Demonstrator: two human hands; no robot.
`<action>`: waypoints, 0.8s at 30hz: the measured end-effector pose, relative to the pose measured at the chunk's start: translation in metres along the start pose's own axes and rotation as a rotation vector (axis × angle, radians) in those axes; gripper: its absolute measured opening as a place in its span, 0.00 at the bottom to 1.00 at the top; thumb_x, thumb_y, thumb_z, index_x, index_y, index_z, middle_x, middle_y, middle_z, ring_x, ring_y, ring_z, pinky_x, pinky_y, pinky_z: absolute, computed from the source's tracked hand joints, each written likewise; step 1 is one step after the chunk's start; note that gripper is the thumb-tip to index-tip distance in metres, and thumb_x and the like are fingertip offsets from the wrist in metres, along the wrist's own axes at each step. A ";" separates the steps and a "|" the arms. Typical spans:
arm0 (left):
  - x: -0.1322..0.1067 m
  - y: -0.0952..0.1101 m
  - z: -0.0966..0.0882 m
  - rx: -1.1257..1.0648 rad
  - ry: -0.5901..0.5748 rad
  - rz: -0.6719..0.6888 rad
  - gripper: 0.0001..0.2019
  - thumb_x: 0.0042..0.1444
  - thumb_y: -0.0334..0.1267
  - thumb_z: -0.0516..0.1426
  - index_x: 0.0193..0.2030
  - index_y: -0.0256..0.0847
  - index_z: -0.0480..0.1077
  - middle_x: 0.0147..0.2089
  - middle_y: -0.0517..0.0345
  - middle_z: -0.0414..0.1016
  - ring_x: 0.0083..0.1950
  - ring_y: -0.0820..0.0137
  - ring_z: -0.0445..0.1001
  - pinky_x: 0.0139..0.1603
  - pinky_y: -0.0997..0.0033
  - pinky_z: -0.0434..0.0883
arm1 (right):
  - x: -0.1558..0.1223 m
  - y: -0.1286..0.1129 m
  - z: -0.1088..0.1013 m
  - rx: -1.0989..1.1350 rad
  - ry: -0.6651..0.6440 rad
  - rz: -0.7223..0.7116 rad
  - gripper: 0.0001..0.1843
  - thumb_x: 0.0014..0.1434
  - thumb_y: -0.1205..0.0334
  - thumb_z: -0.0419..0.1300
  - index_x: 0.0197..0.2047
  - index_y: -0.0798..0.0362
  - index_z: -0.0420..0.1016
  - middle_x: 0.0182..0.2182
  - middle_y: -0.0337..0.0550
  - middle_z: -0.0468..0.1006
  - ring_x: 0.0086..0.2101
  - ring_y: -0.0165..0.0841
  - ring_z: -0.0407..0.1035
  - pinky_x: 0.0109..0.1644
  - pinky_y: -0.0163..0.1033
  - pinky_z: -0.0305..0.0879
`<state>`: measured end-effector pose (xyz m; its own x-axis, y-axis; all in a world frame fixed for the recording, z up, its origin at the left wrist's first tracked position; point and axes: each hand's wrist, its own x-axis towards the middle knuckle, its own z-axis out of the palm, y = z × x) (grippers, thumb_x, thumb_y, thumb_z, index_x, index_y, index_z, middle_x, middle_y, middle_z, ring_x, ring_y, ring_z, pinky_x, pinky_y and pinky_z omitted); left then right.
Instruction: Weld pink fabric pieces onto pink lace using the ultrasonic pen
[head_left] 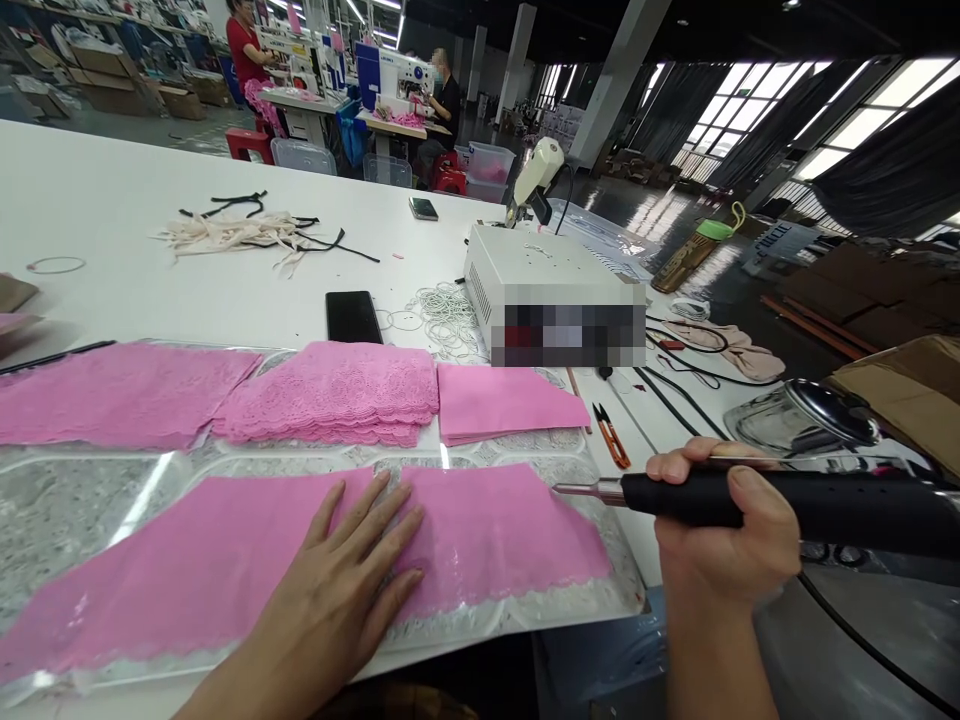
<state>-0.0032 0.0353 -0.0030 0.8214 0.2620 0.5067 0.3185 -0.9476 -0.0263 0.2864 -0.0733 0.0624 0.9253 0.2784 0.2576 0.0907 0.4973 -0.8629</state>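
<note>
My left hand [341, 580] lies flat with fingers spread on a long pink fabric piece [487, 540], which rests on a clear plastic template [97, 500] at the table's near edge. My right hand [720, 520] is wrapped round a black cylindrical hand tool [825, 505] whose metal tip [577, 489] points left, just above the fabric's right end. Three pink stacks lie behind: plain fabric [112, 395] at the left, scalloped lace [337, 390] in the middle, a smaller plain pile [502, 400] at the right.
A white machine box [525, 275] stands mid-table with a white handheld unit [536, 175] behind it. A black phone [352, 317], white elastic loops [442, 315], orange snips [611, 435], beige and black strips [240, 232] lie about. People sit at sewing machines [390, 75] far back.
</note>
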 end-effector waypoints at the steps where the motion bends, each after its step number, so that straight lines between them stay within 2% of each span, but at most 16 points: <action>1: 0.000 0.000 0.000 0.001 -0.003 -0.001 0.18 0.68 0.38 0.52 0.61 0.36 0.69 0.65 0.49 0.69 0.72 0.56 0.59 0.76 0.51 0.43 | 0.001 -0.002 -0.002 0.004 0.015 0.005 0.13 0.37 0.59 0.61 0.27 0.50 0.62 0.24 0.33 0.67 0.20 0.26 0.62 0.24 0.36 0.65; 6: -0.001 0.000 0.001 -0.009 -0.017 -0.018 0.19 0.68 0.38 0.52 0.62 0.36 0.69 0.66 0.50 0.68 0.72 0.56 0.59 0.76 0.52 0.43 | 0.003 -0.010 -0.014 -0.038 0.064 0.000 0.11 0.35 0.59 0.59 0.25 0.51 0.63 0.23 0.33 0.66 0.19 0.26 0.61 0.22 0.36 0.64; 13: -0.002 -0.001 0.001 -0.014 -0.011 -0.001 0.19 0.68 0.38 0.52 0.61 0.34 0.69 0.66 0.48 0.69 0.73 0.56 0.57 0.76 0.53 0.41 | 0.002 -0.011 -0.024 -0.068 0.004 -0.036 0.08 0.38 0.58 0.58 0.25 0.50 0.64 0.23 0.35 0.66 0.18 0.27 0.60 0.21 0.39 0.63; 18: -0.001 -0.002 0.001 -0.015 -0.010 0.004 0.19 0.67 0.38 0.53 0.61 0.34 0.69 0.66 0.47 0.69 0.72 0.56 0.59 0.76 0.53 0.42 | 0.000 -0.005 -0.015 -0.009 -0.040 -0.022 0.09 0.40 0.59 0.59 0.27 0.48 0.64 0.25 0.35 0.66 0.19 0.28 0.61 0.23 0.40 0.64; 24: 0.001 0.000 0.000 -0.022 0.000 0.002 0.18 0.67 0.37 0.53 0.60 0.33 0.70 0.65 0.47 0.70 0.74 0.57 0.54 0.76 0.54 0.40 | -0.004 0.004 0.001 0.035 -0.071 -0.012 0.11 0.39 0.59 0.62 0.27 0.50 0.64 0.25 0.33 0.67 0.20 0.27 0.63 0.23 0.37 0.65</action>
<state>-0.0023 0.0361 -0.0022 0.8219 0.2600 0.5069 0.3065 -0.9518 -0.0087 0.2830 -0.0714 0.0582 0.8957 0.3293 0.2987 0.0869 0.5291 -0.8441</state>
